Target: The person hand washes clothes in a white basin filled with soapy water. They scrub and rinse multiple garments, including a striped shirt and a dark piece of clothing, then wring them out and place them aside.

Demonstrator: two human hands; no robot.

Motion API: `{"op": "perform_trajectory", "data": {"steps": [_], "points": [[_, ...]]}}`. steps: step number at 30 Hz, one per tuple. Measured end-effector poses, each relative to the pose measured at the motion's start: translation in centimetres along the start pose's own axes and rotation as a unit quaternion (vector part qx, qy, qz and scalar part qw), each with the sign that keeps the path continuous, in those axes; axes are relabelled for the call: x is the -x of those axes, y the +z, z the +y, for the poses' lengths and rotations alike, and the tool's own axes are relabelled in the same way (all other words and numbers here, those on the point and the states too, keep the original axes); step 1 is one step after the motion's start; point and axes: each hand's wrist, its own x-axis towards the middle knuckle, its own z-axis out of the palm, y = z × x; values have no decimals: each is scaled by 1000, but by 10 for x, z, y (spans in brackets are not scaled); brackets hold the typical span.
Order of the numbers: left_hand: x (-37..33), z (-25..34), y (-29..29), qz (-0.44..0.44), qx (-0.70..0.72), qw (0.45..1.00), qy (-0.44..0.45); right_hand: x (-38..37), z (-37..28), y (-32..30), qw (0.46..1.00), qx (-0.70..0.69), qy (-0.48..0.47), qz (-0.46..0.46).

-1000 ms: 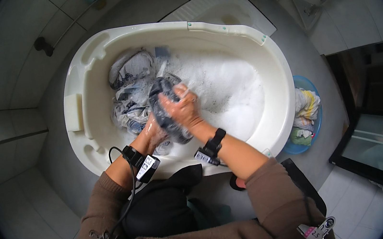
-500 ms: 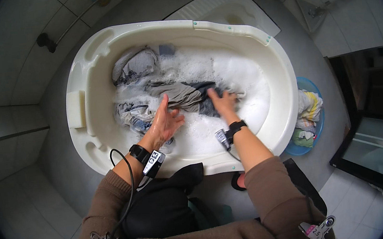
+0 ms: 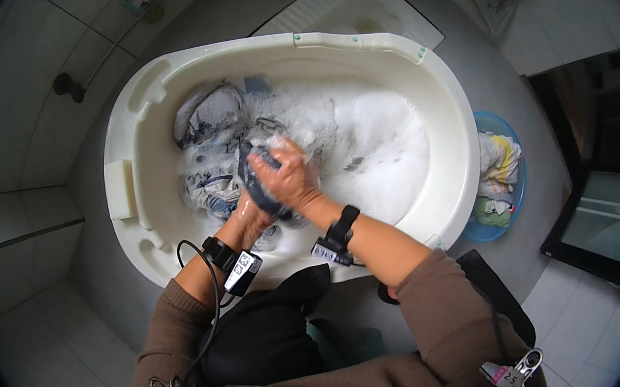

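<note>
Head view: right hand [image 3: 290, 179] near frame centre, fingers [image 3: 266, 167] bent over and gripping dark cloth [image 3: 252, 179], somewhat blurred. Left hand [image 3: 254, 216] just below and left, against the cloth's lower part; its fingers are mostly hidden behind the cloth, can't tell whether they're closed on it. Cloth is bunched between both hands, left of frame centre, above the sudsy water; wet, foam on it.

Looks like a hand-rubbing step. To do it well: pin the cloth with the left hand, work the right heel across it, fold fresh fabric in between so no patch gets skipped. Keep the bundle low over the tub so drips land inside, grip firm since suds make it slippery, and keep the black wristband [image 3: 344, 225] on the right and the cable on the left clear of the water.

Around that: patterned clothes [image 3: 209, 191] just left of the hands, grey bundle [image 3: 214, 116] upper left inside the tub [image 3: 449, 108], white foam [image 3: 384, 133] filling the right half. Pale block [image 3: 120, 189] on the tub's left rim. Blue basin [image 3: 485, 233] on the floor, right of frame, with light clothes [image 3: 499, 159] in it.
</note>
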Motion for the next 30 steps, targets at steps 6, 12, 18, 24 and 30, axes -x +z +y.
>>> {"op": "perform_trajectory", "data": {"steps": [6,12,18,24,30], "points": [[-7,-14,27,-53,-117,982,137,-29,121,-61,914,246,319,-58],[-13,-4,0,13,-126,991,39,15,196,-101,857,308,413,19],[-14,-3,24,89,-136,986,-43,32,107,-35,871,-195,398,-210],[-14,7,5,-241,72,968,4,32,-41,-34,993,-69,-28,-93],[-12,-5,4,-126,-21,991,-34,-16,5,-7,986,24,165,14]]}}
